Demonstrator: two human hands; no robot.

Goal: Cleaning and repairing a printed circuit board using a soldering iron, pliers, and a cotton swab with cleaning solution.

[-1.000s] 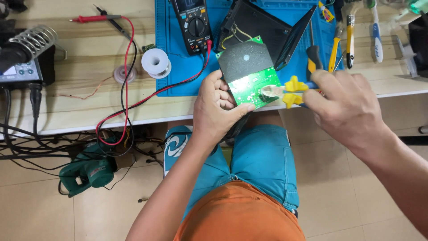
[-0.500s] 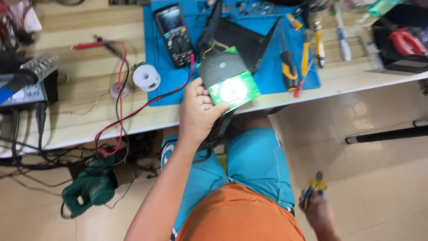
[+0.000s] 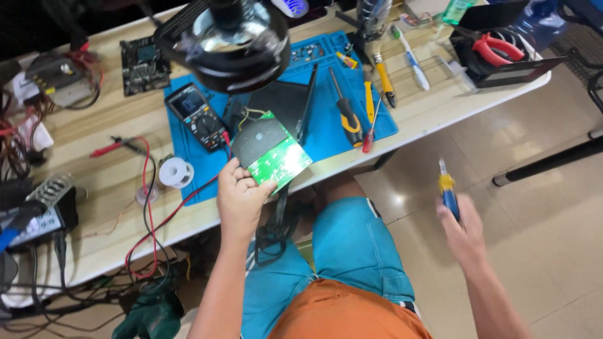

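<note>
the left hand [image 3: 242, 199] pinches a green circuit board [image 3: 271, 154] by one corner over the counter [image 3: 433, 119] edge, so it could tip and drop; the right hand [image 3: 463, 235], closed around a blue-handled tool [image 3: 448, 191], hangs well apart.

The person wears an orange top [image 3: 352, 314], seen at the bottom centre of the frame, its hem lying in soft folds. Below it in the picture's middle come teal-blue shorts [image 3: 339, 251] of a denim-like cloth, with a stitched seam running down the leg and a dark edge at the waist. Both arms are bare from the frame's lower edge up; the left hand [image 3: 240, 199] and right hand [image 3: 463, 233] carry no gloves, rings or watch.
</note>
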